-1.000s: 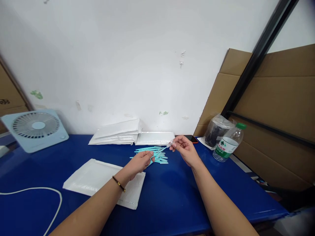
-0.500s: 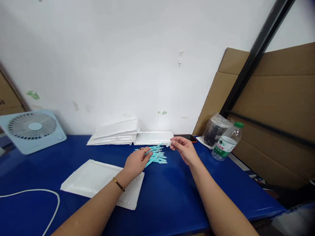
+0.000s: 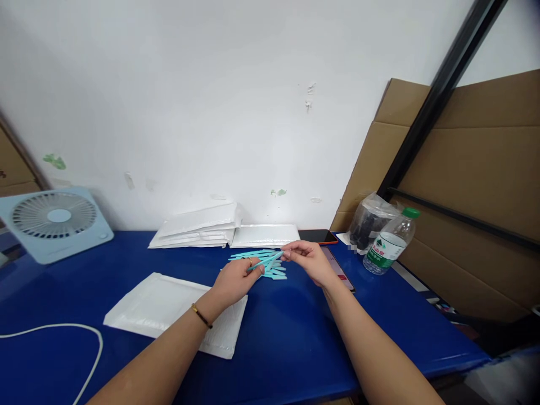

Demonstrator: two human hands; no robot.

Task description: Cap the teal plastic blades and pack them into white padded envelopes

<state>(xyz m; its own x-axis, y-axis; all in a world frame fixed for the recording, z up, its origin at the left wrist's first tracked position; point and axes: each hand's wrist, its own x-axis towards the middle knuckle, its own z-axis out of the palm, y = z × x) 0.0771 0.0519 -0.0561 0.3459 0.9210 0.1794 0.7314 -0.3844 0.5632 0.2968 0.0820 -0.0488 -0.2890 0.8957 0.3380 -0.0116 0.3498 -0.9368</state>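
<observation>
My left hand [image 3: 236,279] is closed, its thumb and fingers pinching a thin light-blue eyebrow razor [image 3: 266,260] that slants up to the right. At the razor's far end, my right hand [image 3: 309,261] is closed in a pinch. Between its fingertips shows a small clear piece, apparently a blade cap, touching the razor's tip. Under and behind my left hand, several more light-blue eyebrow razors [image 3: 277,277] lie fanned out on the blue table [image 3: 291,337]. A white padded mailer [image 3: 156,306] lies beneath my left forearm.
Along the wall lie a stack of white padded mailers [image 3: 198,228], another mailer [image 3: 265,235] and a phone [image 3: 317,236]. A second phone [image 3: 337,269] is partly behind my right arm. A water bottle [image 3: 390,242] and a bagged dark object [image 3: 367,225] stand right; a fan [image 3: 59,222] stands left.
My right hand has moved left and slightly down, bringing the small clear piece to the razor's tip. The second phone now shows beside my right wrist. My left hand has barely shifted.
</observation>
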